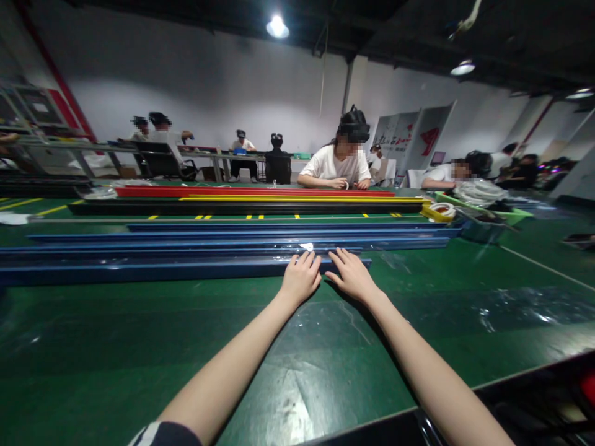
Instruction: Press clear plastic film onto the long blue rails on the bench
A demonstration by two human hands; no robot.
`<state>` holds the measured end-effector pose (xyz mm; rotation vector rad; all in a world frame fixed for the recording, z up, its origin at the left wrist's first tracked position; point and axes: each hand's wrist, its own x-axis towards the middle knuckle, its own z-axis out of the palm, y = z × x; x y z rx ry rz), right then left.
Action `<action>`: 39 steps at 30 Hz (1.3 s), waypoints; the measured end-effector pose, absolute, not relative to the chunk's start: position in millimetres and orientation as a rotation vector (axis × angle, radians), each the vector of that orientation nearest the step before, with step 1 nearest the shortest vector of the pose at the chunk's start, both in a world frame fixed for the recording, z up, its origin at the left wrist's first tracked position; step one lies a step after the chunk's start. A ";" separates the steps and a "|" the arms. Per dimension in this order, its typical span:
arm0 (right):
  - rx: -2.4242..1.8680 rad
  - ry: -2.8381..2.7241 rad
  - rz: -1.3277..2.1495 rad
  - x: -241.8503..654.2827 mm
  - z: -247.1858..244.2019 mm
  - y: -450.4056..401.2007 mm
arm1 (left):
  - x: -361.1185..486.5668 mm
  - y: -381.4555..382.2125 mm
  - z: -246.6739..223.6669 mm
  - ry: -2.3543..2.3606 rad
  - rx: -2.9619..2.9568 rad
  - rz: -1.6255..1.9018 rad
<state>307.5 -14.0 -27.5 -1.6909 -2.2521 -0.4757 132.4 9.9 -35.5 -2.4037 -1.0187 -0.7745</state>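
Observation:
My left hand [302,275] reaches forward with its fingers stretched over the near edge of a long blue channel strip [153,270]. Beside it, my right hand [352,272] rests at the strip's right end, thumb and fingers spread. Both palms face down, and neither hand is closed around anything. Shiny clear film seems to lie along the strip by my fingertips; whether they press on it I cannot tell. More clear plastic film [325,322] lies flat on the green tabletop [195,347] under my forearms.
Behind lie more blue strips [395,243], then black [130,208], yellow [302,199] and red strips [251,191]. A yellow tray [430,214] with white rolls and a green bin [515,216] stand at right. Across the table a person [337,164] works with both hands.

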 end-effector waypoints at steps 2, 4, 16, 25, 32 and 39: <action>-1.697 -2.231 -0.461 311.4 -24.6 -13.8 | 132.8 9.8 -36.3 -1.035 -2.390 -0.787; -1.749 -2.171 -0.469 317.9 -21.9 -13.2 | 133.3 9.1 -36.5 -1.067 -2.372 -0.806; -1.845 -2.106 -0.470 327.4 -31.2 -10.1 | 131.5 8.2 -33.6 -1.106 -2.337 -0.859; -1.605 -2.229 -0.362 323.8 -25.5 -11.9 | 130.5 10.4 -34.5 -1.013 -2.461 -0.793; -1.651 -2.164 -0.404 334.6 -25.3 -9.3 | 129.2 9.4 -33.5 -1.022 -2.466 -0.772; -1.759 -2.060 -0.457 342.5 -29.2 -5.9 | 127.8 9.1 -34.0 -1.058 -2.470 -0.797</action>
